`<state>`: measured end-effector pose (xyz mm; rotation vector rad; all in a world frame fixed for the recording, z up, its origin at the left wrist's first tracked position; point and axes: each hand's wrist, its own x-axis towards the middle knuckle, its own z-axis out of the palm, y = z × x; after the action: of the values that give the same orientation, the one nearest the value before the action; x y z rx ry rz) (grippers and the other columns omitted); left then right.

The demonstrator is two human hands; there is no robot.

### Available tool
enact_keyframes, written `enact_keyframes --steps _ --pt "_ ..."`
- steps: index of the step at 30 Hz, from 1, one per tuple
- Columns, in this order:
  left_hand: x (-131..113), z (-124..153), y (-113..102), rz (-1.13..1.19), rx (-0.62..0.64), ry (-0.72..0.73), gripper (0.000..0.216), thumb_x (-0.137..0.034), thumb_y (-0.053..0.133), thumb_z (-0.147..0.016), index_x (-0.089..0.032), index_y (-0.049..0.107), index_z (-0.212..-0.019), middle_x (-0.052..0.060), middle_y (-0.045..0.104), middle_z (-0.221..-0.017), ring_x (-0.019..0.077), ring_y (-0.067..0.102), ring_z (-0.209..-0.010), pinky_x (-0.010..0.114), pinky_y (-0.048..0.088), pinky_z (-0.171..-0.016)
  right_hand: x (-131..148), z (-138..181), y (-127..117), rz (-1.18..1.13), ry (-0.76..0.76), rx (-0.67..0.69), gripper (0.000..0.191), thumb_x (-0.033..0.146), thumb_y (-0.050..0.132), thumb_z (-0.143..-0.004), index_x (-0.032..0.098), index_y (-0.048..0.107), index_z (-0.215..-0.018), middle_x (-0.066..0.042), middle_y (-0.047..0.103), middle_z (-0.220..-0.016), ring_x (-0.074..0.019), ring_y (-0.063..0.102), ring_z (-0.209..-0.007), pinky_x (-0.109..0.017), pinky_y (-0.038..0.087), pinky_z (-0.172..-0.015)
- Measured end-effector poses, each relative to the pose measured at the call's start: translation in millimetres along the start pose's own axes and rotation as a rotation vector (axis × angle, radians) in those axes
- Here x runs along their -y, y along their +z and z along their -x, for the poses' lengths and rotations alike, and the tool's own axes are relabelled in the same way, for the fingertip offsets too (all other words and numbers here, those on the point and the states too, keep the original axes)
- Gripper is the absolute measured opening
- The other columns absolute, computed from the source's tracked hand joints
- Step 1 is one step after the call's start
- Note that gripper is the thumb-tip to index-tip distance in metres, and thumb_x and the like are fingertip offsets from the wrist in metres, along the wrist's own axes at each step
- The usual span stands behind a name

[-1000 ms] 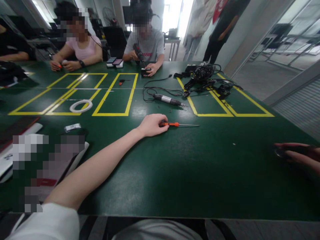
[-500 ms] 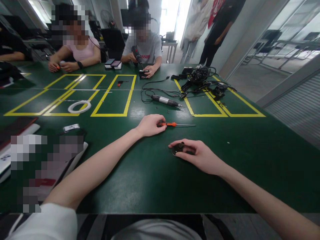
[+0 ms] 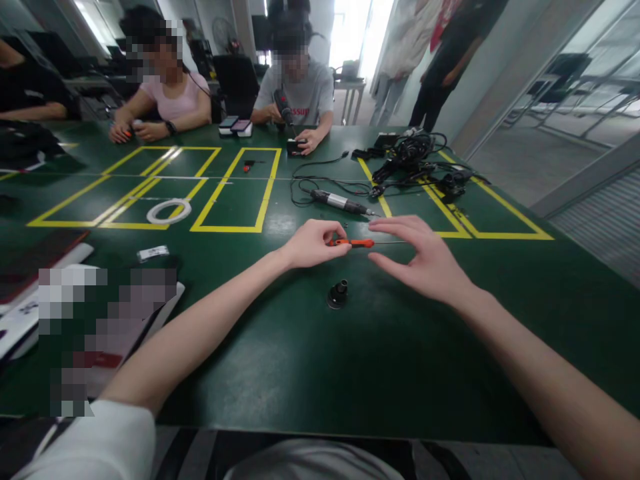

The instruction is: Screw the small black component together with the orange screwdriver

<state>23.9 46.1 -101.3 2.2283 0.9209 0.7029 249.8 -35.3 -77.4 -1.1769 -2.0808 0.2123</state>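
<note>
My left hand (image 3: 316, 244) is closed on the handle end of an orange-and-black screwdriver (image 3: 361, 244), its thin shaft pointing right. Close by on the right, my right hand (image 3: 423, 257) is open, thumb and fingers apart around the shaft side, holding nothing. Its fingers hide part of the shaft. Below the two hands a small black part (image 3: 338, 295) with a round base and a narrow stub stands alone on the green table (image 3: 280, 360). Beyond my hands lies a grey-and-black electric screwdriver (image 3: 343, 202) with a cable.
A tangle of black cables (image 3: 407, 157) lies at the back right. A white ring (image 3: 169, 211) rests inside yellow tape markings. Flat boxes (image 3: 165, 313) lie at the left. Across the table a person (image 3: 300, 87) holds a drill (image 3: 283, 107) over a black block (image 3: 297, 147).
My right hand has let go of the small black part, leaving it on the table, and has moved up and right beside the screwdriver. My left hand still holds the screwdriver.
</note>
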Motion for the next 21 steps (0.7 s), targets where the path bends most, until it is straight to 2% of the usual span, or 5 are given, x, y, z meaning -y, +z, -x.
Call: enact_keyframes --steps 3,6,11,15,21 --pt "-24 0 -14 0.199 0.017 0.065 0.022 -0.037 0.070 -0.084 -0.015 0.068 -0.085 -0.008 0.040 -0.060 0.0086 0.037 -0.057 0.025 0.028 -0.058 -4 -17 -2 0.271 -0.220 -0.001 0.030 0.031 0.066 -0.093 0.019 0.074 -0.120 -0.017 0.075 -0.123 -0.0377 0.068 -0.115 -0.056 0.054 -0.098" --pt "-41 1 -31 0.376 0.009 0.122 0.026 -0.039 0.074 -0.084 -0.015 0.064 -0.085 -0.004 0.055 -0.072 0.0089 0.047 -0.064 0.024 0.035 -0.061 -2 -27 -3 0.340 -0.258 0.053 0.024 0.025 0.055 -0.098 0.020 0.073 -0.113 -0.012 0.077 -0.102 -0.0285 0.072 -0.087 -0.039 0.054 -0.072" --pt "-32 2 -55 0.731 0.415 0.113 0.054 -0.046 0.083 -0.076 -0.020 0.066 -0.121 0.005 0.071 -0.100 0.0177 0.065 -0.089 0.029 0.048 -0.075 10 -43 -24 0.193 -0.159 -0.178 0.023 0.036 0.056 -0.099 0.021 0.069 -0.087 -0.005 0.068 -0.079 -0.0212 0.062 -0.070 -0.033 0.044 -0.063" --pt "-20 4 -52 0.419 0.822 0.049 0.061 -0.024 0.095 -0.056 -0.026 0.076 -0.114 0.003 0.075 -0.114 0.0205 0.065 -0.102 0.029 0.049 -0.081 34 -50 -41 -0.161 0.005 -0.337 0.039 0.051 0.057 -0.101 0.020 0.069 -0.080 -0.002 0.061 -0.068 -0.0158 0.055 -0.062 -0.031 0.041 -0.060" --pt "-18 9 -25 0.323 0.889 0.037 0.043 -0.016 0.089 -0.059 -0.026 0.082 -0.100 0.001 0.075 -0.101 0.0210 0.067 -0.092 0.031 0.053 -0.084 79 -37 -37 -0.390 -0.006 -0.179 0.055 0.072 0.059 -0.094 0.023 0.065 -0.071 0.000 0.054 -0.065 -0.0149 0.046 -0.058 -0.031 0.037 -0.058"
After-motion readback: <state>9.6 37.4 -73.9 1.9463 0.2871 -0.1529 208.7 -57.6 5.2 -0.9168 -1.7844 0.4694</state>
